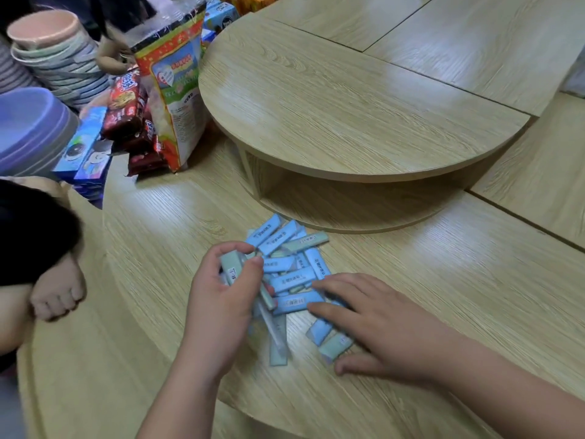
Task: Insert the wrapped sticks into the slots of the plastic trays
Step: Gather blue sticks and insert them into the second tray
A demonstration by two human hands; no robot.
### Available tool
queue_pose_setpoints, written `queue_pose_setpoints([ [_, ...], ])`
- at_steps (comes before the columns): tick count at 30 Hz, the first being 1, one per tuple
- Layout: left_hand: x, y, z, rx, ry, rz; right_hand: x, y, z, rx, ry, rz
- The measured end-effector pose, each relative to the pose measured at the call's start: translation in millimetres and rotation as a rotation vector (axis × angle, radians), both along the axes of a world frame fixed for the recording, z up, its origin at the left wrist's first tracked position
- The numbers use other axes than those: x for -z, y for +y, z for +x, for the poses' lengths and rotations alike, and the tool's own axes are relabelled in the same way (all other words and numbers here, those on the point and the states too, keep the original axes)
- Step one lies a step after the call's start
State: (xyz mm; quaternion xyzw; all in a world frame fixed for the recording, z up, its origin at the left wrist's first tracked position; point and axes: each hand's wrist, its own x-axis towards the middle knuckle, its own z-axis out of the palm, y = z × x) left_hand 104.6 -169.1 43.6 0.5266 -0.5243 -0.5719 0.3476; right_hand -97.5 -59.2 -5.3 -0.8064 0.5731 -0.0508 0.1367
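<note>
Left hand [221, 293] grips wrapped sticks [231, 265]; right hand [376, 327] flat on pile [292, 280] (near raised shelf edge [364, 178]).

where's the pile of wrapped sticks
Head view: the pile of wrapped sticks lies low centre on the wooden table, between the left hand and right hand, near the raised round shelf.

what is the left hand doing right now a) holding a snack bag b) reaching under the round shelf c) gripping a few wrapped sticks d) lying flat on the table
c: the left hand curls its fingers round a few wrapped sticks at the edge of the loose pile.
</note>
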Motion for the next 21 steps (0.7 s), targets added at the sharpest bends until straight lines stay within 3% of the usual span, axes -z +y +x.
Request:
queue_pose_setpoints([
  [7, 9, 0, 0, -0.054, 0.056, 0.091, 2, -7, 3, 0.019, 0.002, -0.107],
  [16, 8, 10, -19, -0.064, 0.047, 0.083, 10, 10, 18, 0.171, 0.171, -0.192],
  [21, 11, 17, -30, -0.032, 0.001, 0.04, 11, 10, 23, 0.356, 0.087, -0.189],
])
